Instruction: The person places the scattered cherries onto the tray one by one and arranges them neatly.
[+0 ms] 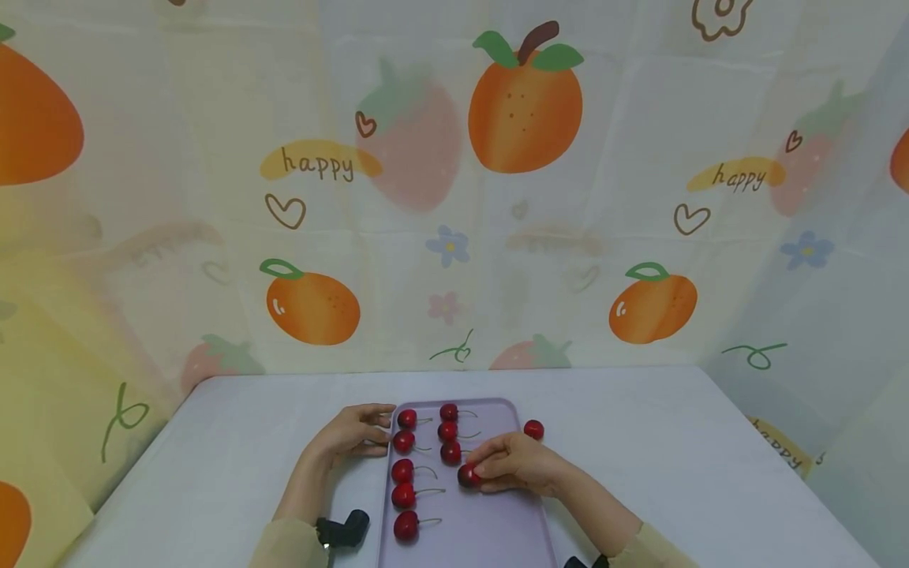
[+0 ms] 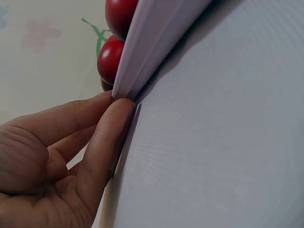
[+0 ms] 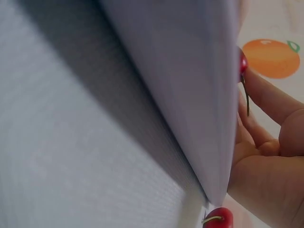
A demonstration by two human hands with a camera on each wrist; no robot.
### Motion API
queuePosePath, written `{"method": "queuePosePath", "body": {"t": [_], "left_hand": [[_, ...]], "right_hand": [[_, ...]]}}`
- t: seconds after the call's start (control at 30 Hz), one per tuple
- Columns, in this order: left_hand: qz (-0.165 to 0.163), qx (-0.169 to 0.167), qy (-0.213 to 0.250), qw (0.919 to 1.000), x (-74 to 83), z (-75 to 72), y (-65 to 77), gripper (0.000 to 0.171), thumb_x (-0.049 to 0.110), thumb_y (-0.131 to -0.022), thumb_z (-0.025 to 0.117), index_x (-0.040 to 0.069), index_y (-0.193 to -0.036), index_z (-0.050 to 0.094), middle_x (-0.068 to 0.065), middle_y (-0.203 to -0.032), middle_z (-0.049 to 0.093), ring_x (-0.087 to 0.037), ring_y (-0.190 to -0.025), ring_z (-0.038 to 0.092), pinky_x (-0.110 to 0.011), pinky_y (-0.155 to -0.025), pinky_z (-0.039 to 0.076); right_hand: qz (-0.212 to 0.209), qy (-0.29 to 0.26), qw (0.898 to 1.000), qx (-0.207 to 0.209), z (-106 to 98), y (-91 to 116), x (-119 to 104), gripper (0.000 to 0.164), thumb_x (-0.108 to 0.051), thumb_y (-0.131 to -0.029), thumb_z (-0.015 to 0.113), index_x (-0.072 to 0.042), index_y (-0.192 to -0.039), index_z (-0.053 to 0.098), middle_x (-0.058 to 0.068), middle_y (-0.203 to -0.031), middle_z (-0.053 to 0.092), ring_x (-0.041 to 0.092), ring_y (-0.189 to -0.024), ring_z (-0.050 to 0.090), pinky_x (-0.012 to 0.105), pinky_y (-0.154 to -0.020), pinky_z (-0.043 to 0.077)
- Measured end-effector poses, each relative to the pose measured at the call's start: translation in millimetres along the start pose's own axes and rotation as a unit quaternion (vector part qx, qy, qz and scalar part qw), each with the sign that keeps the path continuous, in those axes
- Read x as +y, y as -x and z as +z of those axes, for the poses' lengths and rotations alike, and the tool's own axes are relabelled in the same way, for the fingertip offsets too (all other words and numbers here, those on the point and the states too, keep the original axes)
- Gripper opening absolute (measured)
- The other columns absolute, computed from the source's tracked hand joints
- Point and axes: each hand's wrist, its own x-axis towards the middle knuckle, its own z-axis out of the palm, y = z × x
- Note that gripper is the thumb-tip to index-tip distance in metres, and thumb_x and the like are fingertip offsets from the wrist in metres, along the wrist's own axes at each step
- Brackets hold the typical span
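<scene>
A pale purple tray (image 1: 490, 521) lies on the white table with red cherries in two columns. Several cherries (image 1: 403, 495) line its left side, stems pointing right. In the second column are three more cherries (image 1: 448, 431). Just below these, my right hand (image 1: 521, 465) pinches a dark red cherry (image 1: 466, 475) between thumb and fingers, low over the tray. The right wrist view shows that cherry (image 3: 242, 61) partly hidden by the tray wall, its stem hanging. My left hand (image 1: 351, 431) touches the tray's left edge near the far corner, fingers extended, thumb against the outer wall (image 2: 142, 57).
One loose cherry (image 1: 534, 429) sits on the table just right of the tray, behind my right wrist. Black wrist-camera mounts (image 1: 344, 528) show at both sleeves. A fruit-printed cloth (image 1: 454, 300) hangs behind the white table (image 1: 625, 418).
</scene>
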Motion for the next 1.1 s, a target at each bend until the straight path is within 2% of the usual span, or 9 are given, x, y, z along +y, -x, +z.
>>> {"method": "queuePosePath", "body": {"t": [0.27,0.87,1.1], "left_hand": [[0.003,0.004,0.002,1.0000,0.9,0.8,1.8,0.055,-0.002,-0.085,0.067,0.000,-0.138,0.054,-0.016,-0.111,0.059,-0.016,-0.080,0.064,-0.031,-0.073,0.064],[-0.003,0.010,-0.005,0.9999,1.7,1.4,2.0,0.055,-0.001,-0.084,0.068,0.001,-0.137,0.054,-0.017,-0.113,0.060,-0.016,-0.078,0.065,-0.032,-0.073,0.064],[-0.004,0.010,-0.002,0.9999,0.8,1.2,0.3,0.054,-0.001,-0.085,0.068,0.002,-0.137,0.055,-0.016,-0.113,0.060,-0.016,-0.080,0.065,-0.031,-0.073,0.064]], "right_hand": [[-0.008,0.004,1.000,0.005,-1.2,1.1,-1.6,0.032,-0.004,-0.089,0.068,0.013,-0.117,0.064,0.014,-0.100,0.077,0.014,-0.083,0.074,0.029,-0.079,0.064],[-0.004,0.024,1.000,0.015,-0.8,4.0,-4.2,0.029,-0.003,-0.088,0.069,0.012,-0.112,0.066,0.015,-0.096,0.077,0.014,-0.081,0.074,0.031,-0.078,0.064],[-0.033,0.085,0.996,0.013,-12.1,7.6,-11.8,0.032,-0.009,-0.088,0.071,0.011,-0.113,0.067,0.018,-0.100,0.076,0.012,-0.083,0.073,0.033,-0.081,0.064]]}}
